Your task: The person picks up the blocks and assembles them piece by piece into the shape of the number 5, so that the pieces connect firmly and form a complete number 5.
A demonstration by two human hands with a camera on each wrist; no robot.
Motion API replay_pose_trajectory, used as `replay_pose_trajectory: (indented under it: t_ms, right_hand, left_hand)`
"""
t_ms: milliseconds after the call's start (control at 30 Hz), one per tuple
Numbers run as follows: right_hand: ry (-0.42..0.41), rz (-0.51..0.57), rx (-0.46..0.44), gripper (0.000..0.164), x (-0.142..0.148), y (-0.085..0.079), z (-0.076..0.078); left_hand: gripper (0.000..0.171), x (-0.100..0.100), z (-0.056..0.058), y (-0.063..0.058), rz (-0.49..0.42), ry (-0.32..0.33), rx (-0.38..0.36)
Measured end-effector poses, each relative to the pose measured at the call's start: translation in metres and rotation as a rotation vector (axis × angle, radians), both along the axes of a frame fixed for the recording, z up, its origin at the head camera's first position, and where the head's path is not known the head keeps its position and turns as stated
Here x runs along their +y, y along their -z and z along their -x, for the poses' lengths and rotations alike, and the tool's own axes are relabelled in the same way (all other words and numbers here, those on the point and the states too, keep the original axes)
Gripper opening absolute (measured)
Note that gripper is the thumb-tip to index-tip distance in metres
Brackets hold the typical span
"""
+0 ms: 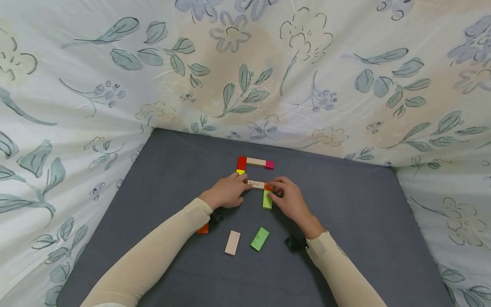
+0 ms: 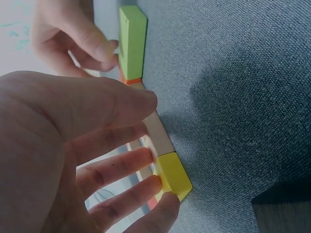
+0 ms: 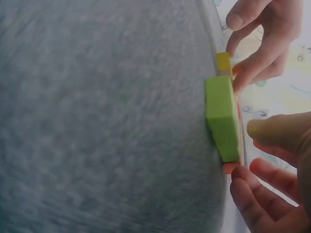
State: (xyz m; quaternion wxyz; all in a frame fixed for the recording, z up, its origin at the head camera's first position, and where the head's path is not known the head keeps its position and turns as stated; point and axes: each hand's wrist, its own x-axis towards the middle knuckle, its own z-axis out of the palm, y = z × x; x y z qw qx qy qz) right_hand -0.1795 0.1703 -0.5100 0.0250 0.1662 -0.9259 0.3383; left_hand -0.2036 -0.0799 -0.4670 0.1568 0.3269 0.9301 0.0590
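Note:
A row of small blocks lies on the dark cloth: a yellow block point(image 2: 174, 177), a pale wooden block with printed marks point(image 1: 255, 184), an orange block point(image 1: 268, 186) and a light green block point(image 1: 267, 200) extending toward me. My left hand point(image 1: 229, 191) is over the row's left part. In the left wrist view its fingers are spread, with fingertips at the yellow and wooden blocks. At the right end is my right hand point(image 1: 288, 199), its fingertips by the orange block. The right wrist view shows its thumb and fingers apart beside the green block point(image 3: 222, 116).
Farther back, a red block point(image 1: 241, 163), a pale block point(image 1: 256, 162) and a magenta block point(image 1: 270, 165) join the yellow one. Nearer me lie a loose pale block point(image 1: 232, 243), a green block point(image 1: 260, 238) and an orange block point(image 1: 203, 229) partly behind the left forearm. Floral fabric point(image 1: 245, 85) hangs behind.

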Motion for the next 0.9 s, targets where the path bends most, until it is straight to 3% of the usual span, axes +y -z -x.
replay_pose_trajectory:
  t_ms: [467,900]
  right_hand:
    - [-0.032,-0.009,0.017,0.025,0.0022,0.0061,-0.0005]
    - [-0.002,0.021,-0.064,0.026,0.0026,0.0078,-0.0013]
  left_hand:
    - [0.051,0.0009,-0.0010,-0.0020,0.008,0.001,0.013]
    - [0.035,0.0093,0.0015,-0.0060,0.023,0.024,0.027]
